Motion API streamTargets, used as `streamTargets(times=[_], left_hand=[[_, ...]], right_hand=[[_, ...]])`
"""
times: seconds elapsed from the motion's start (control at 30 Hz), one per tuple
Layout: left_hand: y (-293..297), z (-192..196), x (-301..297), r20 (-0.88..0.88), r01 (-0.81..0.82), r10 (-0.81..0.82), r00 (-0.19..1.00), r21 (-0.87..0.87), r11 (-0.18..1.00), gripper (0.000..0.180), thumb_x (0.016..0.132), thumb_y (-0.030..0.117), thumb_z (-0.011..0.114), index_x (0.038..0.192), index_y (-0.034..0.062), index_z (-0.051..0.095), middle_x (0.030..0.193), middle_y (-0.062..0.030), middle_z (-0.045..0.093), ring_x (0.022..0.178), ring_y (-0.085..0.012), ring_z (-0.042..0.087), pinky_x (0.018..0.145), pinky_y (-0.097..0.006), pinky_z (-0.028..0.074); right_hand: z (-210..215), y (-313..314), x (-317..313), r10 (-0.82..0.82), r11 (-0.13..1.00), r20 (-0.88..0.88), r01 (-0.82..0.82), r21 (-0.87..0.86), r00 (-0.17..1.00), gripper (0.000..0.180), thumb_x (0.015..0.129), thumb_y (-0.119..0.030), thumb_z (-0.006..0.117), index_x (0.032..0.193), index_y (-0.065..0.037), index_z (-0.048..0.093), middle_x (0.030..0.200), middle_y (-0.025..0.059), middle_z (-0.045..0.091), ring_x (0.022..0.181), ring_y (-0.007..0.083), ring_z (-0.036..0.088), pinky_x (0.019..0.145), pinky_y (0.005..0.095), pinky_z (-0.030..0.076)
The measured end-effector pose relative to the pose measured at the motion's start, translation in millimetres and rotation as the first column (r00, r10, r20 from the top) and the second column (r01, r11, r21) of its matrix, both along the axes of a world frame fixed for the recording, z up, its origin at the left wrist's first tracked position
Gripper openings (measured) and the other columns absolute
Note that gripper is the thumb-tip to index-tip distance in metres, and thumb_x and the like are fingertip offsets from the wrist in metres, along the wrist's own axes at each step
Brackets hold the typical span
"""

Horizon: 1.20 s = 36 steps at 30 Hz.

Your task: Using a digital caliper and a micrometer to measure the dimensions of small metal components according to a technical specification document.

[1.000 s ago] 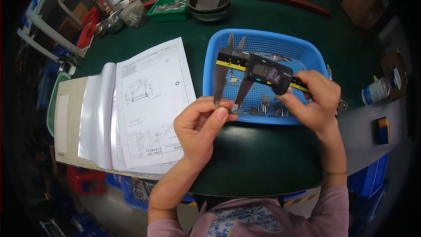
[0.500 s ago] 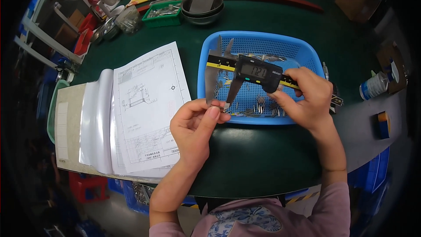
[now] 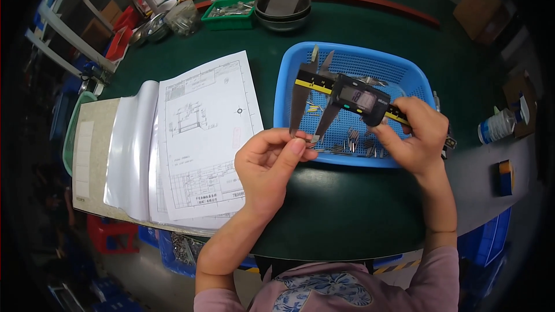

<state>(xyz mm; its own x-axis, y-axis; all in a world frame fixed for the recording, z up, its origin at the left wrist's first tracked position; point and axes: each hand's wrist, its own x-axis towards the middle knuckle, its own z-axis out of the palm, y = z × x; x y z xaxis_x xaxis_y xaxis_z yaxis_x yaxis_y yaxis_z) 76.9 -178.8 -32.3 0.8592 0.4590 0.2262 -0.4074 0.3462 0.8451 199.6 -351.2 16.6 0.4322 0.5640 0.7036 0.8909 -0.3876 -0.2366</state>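
My right hand [image 3: 417,134] is closed round the beam of a digital caliper [image 3: 354,99], its thumb under the display housing. The caliper slants over a blue perforated basket [image 3: 425,89], and its long jaws point down toward my left hand [image 3: 270,159]. Thumb and fingers of that hand pinch a small metal pin [image 3: 305,140] at the jaw tips; the fingers partly hide it. Inside the basket lie several short metal pins [image 3: 351,140], some in a bunch near the front wall.
An open binder with a drawing sheet [image 3: 202,121] lies at left. Behind are a green tray of metal parts [image 3: 217,22], stacked dark bowls [image 3: 282,23] and a red strip [image 3: 370,1]. A plastic bottle [image 3: 496,127] and a cardboard box [image 3: 477,8] are at right.
The whole scene has shifted slightly rightward in view. The caliper has tilted a little, still held with its jaw tips at the pin. Both hands keep their grips.
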Motion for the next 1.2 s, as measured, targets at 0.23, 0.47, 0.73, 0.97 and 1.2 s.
streamTargets(times=[0.23,0.47,0.73,0.97,1.2], left_hand=[[-0.1,0.8,1.3,-0.022,0.047,-0.047,0.999,0.006,0.999,0.016,0.080,0.001,0.053,0.093,-0.0057,0.050,0.089,-0.0153,0.058,0.073,-0.0187,0.060,0.067,-0.027,0.050],[2.0,-5.3,0.8,-0.033,0.040,-0.041,0.999,-0.023,0.999,0.015,0.080,0.001,0.054,0.093,-0.0051,0.049,0.090,-0.0140,0.057,0.075,-0.0164,0.059,0.069,-0.025,0.049],[-4.8,-4.4,6.5,-0.013,0.059,-0.059,0.998,-0.025,0.998,0.011,0.080,0.001,0.052,0.090,-0.0036,0.049,0.088,-0.0118,0.057,0.073,-0.0140,0.059,0.064,-0.023,0.050],[-6.4,-8.4,7.5,-0.004,0.060,-0.061,0.998,-0.095,0.994,0.013,0.081,0.002,0.052,0.093,-0.0017,0.048,0.091,-0.0100,0.057,0.075,-0.0124,0.059,0.062,-0.021,0.048],[-4.8,-5.5,7.0,-0.009,0.094,-0.096,0.995,-0.120,0.988,0.014,0.081,0.003,0.053,0.093,-0.0019,0.047,0.090,-0.0098,0.057,0.075,-0.0115,0.058,0.062,-0.019,0.047]], right_hand=[[0.1,-4.4,3.0,-0.002,1.000,-0.004,0.002,0.017,1.000,0.029,0.058,-0.022,0.074,0.068,-0.003,0.056,0.057,0.0082,0.054,0.046,0.0194,0.052,0.041,0.0255,0.037],[-10.6,1.7,4.1,-0.010,1.000,-0.018,0.010,-0.001,1.000,0.029,0.059,-0.023,0.074,0.070,-0.002,0.057,0.059,0.0079,0.055,0.046,0.0165,0.052,0.041,0.0241,0.037],[-19.5,-2.8,7.2,0.035,0.999,-0.118,-0.036,-0.006,0.992,0.025,0.066,-0.020,0.068,0.080,-0.002,0.057,0.061,0.0018,0.052,0.044,0.0057,0.036,0.040,0.0186,0.027],[-28.5,-3.4,8.8,-0.015,1.000,-0.156,0.011,-0.027,0.988,0.025,0.068,-0.018,0.067,0.083,-0.001,0.056,0.063,0.0010,0.051,0.047,0.0048,0.034,0.043,0.0178,0.026],[-28.3,-4.1,10.3,-0.005,0.999,-0.098,0.001,-0.041,0.995,0.024,0.070,-0.016,0.066,0.085,-0.001,0.056,0.062,0.0003,0.049,0.046,0.0047,0.033,0.042,0.0180,0.024]])
